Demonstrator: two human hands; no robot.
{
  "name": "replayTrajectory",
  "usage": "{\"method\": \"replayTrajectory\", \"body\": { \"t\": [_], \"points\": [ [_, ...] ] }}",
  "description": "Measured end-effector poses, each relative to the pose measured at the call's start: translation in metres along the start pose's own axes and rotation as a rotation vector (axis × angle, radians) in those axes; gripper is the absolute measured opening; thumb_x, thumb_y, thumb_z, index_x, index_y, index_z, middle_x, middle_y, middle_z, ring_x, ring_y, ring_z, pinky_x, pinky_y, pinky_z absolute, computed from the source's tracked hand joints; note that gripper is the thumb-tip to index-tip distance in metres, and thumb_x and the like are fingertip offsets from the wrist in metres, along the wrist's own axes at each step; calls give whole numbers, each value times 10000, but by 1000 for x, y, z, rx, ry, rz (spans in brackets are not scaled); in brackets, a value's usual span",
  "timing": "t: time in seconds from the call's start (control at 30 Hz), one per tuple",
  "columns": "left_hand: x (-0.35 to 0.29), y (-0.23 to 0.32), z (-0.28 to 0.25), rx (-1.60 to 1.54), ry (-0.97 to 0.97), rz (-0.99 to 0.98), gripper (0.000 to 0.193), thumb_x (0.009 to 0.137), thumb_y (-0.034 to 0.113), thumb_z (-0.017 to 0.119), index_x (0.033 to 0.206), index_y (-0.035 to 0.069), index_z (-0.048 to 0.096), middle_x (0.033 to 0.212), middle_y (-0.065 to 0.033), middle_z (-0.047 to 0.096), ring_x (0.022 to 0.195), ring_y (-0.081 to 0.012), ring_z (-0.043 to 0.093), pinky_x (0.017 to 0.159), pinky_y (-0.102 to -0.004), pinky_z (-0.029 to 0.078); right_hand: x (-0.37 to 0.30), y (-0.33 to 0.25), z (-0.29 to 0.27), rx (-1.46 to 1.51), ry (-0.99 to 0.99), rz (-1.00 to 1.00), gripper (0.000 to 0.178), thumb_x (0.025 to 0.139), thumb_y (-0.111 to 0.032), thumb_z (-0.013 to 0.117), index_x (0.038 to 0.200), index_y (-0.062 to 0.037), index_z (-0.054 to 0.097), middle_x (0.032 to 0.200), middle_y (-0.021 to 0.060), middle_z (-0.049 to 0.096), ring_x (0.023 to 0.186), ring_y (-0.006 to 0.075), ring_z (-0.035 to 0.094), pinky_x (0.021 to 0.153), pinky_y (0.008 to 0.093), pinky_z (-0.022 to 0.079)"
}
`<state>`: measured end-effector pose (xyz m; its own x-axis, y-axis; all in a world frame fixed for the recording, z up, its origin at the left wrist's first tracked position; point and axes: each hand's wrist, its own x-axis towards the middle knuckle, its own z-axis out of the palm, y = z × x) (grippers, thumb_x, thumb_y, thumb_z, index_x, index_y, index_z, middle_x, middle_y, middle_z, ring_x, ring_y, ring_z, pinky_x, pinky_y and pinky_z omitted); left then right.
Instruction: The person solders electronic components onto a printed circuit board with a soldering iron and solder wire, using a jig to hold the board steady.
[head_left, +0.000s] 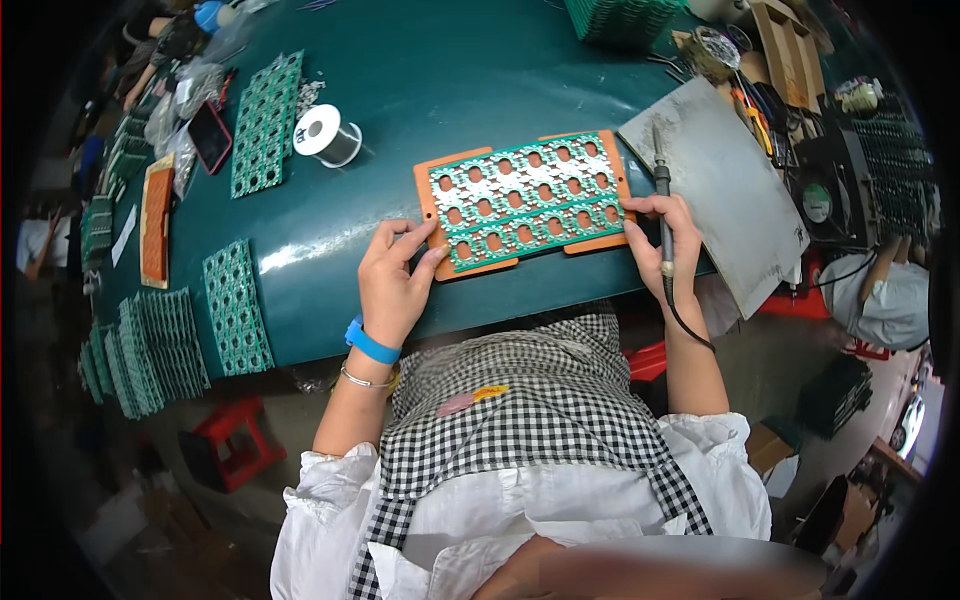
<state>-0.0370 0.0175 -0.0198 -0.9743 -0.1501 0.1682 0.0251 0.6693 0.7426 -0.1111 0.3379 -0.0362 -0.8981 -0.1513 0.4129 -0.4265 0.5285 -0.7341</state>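
Mostly, the orange tray (423, 185) was hidden under the green board panel (530, 208), on the table (440, 90). The left hand (395, 272) had thumb and forefinger slightly apart at the tray's left edge — whether they gripped, I could not tell, the other fingers being partly hidden. The right hand (681, 238), closed around the soldering iron (662, 183), touched the right edge.

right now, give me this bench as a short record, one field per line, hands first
left hand: at the left edge of the orange tray
right hand: holding the soldering iron, fingertips at the tray's right edge
iron tip: pointing away from the person
circuit panel: green, lying on the tray
wire spool: left of the tray
phone: farther left
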Motion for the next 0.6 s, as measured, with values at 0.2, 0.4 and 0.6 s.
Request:
{"method": "replayTrajectory", "body": {
  "t": [0.2,0.4,0.6],
  "points": [
    [-2,2,0,14,-30,45,306,797,41,784,1096,27,725,995,-89,635,763,-204,628,615,-306,498,-6,0,-2,46,41,-13,268,718,55,737,964,-31,676,926,98,656,814,227,624,749,314,514],
    [4,3,7,38,8,79,293,811,15,766,1101,29,724,985,-70,628,701,-149,552,569,-273,448,-6,-6,-1,9,23,24,287,718,51,735,983,-32,661,945,93,693,855,228,625,767,323,513],
    [5,-2,2,-12,-36,83,290,823,-11,745,1109,38,727,942,-36,602,609,-76,439,516,-239,367,-3,-9,-5,10,4,-10,297,717,55,720,991,-38,656,978,85,698,867,229,621,779,323,509]
  ]
}}
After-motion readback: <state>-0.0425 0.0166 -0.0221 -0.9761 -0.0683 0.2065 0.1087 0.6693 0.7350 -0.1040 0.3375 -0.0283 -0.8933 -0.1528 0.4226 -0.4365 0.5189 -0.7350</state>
